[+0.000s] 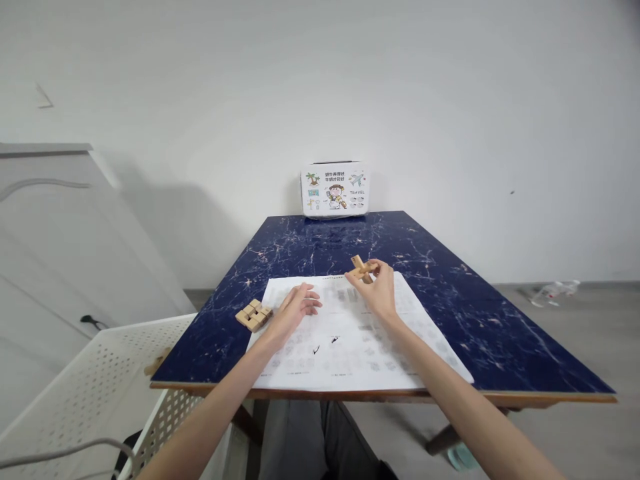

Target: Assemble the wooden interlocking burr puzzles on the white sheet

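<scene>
Between the thumb and fingers of my right hand (379, 288) is a small wooden puzzle piece (359, 264), made of crossed notched sticks. It is held just above the far right part of a printed paper sheet (320, 363). My left hand (299, 308) rests over the sheet's left side, fingers loosely bent and apart, with nothing in them. Just left of that hand lies a group of notched wooden blocks (254, 315), placed side by side on the blue table at the sheet's edge. The print on the sheet is too blurred to read.
The blue marbled table (500, 333) has a wooden front edge. A white cartoon-printed case (336, 190) stands at its back against the wall. A white perforated basket (75, 380) with a grey cable (75, 450) is at the left. A clear plastic item (555, 291) lies on the floor, right.
</scene>
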Action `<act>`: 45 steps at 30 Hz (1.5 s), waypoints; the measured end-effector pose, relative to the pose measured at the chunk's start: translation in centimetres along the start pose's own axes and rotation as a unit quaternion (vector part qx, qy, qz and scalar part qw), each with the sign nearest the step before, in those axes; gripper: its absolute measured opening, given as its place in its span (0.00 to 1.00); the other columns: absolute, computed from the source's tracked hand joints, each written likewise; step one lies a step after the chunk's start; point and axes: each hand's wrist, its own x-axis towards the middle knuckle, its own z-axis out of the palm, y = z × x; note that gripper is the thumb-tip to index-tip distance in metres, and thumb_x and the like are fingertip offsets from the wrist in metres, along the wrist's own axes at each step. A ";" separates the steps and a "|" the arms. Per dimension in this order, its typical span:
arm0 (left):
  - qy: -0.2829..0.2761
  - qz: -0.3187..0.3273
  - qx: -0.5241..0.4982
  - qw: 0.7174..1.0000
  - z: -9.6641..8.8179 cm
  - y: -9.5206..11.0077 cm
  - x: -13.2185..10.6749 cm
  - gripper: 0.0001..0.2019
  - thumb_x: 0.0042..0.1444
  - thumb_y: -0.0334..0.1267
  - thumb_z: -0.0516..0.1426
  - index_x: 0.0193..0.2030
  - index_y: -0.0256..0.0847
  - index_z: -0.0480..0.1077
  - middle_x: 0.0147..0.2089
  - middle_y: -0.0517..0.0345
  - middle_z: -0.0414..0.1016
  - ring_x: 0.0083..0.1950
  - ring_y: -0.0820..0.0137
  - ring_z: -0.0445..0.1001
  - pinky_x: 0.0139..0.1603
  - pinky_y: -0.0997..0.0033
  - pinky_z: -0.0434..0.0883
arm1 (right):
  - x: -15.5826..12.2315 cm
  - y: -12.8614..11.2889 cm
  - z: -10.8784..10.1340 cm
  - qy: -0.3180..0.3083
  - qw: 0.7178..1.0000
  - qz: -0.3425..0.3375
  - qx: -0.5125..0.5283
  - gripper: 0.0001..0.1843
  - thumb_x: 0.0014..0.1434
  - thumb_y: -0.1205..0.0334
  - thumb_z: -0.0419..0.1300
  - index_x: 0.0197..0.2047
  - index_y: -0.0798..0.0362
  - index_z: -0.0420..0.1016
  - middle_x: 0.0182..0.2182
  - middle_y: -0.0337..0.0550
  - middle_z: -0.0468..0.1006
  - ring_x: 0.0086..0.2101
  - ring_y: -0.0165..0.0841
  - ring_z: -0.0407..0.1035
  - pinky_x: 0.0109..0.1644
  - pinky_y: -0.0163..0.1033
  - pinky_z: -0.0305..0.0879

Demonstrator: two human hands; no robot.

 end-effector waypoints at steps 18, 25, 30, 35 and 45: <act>-0.114 0.081 0.267 0.953 1.2 1.6 -1.2 0.18 0.66 0.55 0.55 0.46 0.42 0.74 0.41 0.51 0.77 0.41 0.63 0.76 0.45 0.63 0.71 | 2.9 1.7 -2.5 0.127 0.979 -0.040 -0.153 0.37 0.49 0.54 0.69 0.59 0.55 0.62 0.52 0.58 0.63 0.56 0.54 0.58 0.63 0.64 0.58; 0.016 0.249 0.527 0.813 -1.6 3.4 -4.5 0.10 0.67 0.46 0.54 0.45 0.46 0.73 0.46 0.51 0.77 0.50 0.57 0.73 0.57 0.56 0.67 | 1.2 -2.5 -2.9 0.066 0.969 -0.213 -0.109 0.16 0.64 0.59 0.59 0.55 0.49 0.69 0.54 0.56 0.65 0.57 0.48 0.61 0.61 0.57 0.63; 0.189 0.267 0.665 0.671 -6.2 3.9 -5.9 0.25 0.60 0.52 0.60 0.58 0.40 0.66 0.60 0.40 0.68 0.62 0.47 0.65 0.65 0.45 0.61 | -0.2 -3.2 -1.7 -0.070 0.956 -0.268 -0.101 0.06 0.64 0.65 0.57 0.44 0.48 0.71 0.42 0.49 0.75 0.47 0.45 0.70 0.56 0.53 0.65; 0.226 0.172 0.727 0.624 -8.8 3.0 -6.1 0.41 0.54 0.63 0.60 0.65 0.33 0.60 0.63 0.33 0.66 0.63 0.40 0.65 0.61 0.42 0.64 | -1.2 -2.6 -0.5 -0.241 0.932 -0.253 -0.092 0.07 0.63 0.68 0.56 0.42 0.48 0.72 0.34 0.43 0.77 0.36 0.40 0.72 0.43 0.42 0.65; 0.164 0.132 0.694 0.689 -9.2 3.5 -5.1 0.31 0.57 0.59 0.59 0.59 0.37 0.67 0.57 0.41 0.76 0.56 0.47 0.73 0.57 0.49 0.69 | -1.6 -1.8 0.1 -0.303 0.915 -0.218 -0.150 0.07 0.61 0.68 0.58 0.43 0.47 0.73 0.31 0.39 0.79 0.31 0.34 0.71 0.38 0.36 0.61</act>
